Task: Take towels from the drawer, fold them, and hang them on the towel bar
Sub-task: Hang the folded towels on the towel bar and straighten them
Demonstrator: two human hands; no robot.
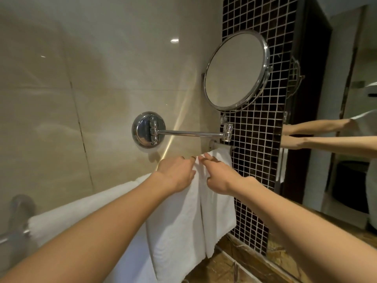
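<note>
Here, both hands sit at the top of two folded white towels draped over the towel bar (213, 144), near the picture's centre. The left hand (175, 172) lies on the middle towel (175, 231), its fingers bent over the top fold at the bar and its thumb laid on the front face, gripping it. The right hand (219, 177), just beside it at 3 o'clock, reaches onto the top of the right towel (219, 205) with the index finger stretched forward; whether it pinches the cloth I cannot tell. The two towels touch edge to edge, each with its long axis hanging toward 6 o'clock. The left towel (81, 213) lies spread along the bar toward 8 o'clock. The bar runs from 8 o'clock to 2 o'clock and is mostly covered. At 12 o'clock above the hands a chrome wall mount (148, 129) carries an arm to a round mirror (236, 70) at 1 o'clock. A dark mosaic strip (255, 129) stands behind the right towel, a wall mirror (336, 99) beyond it shows both arms, and the brown counter (234, 266) lies at 5 o'clock.
</note>
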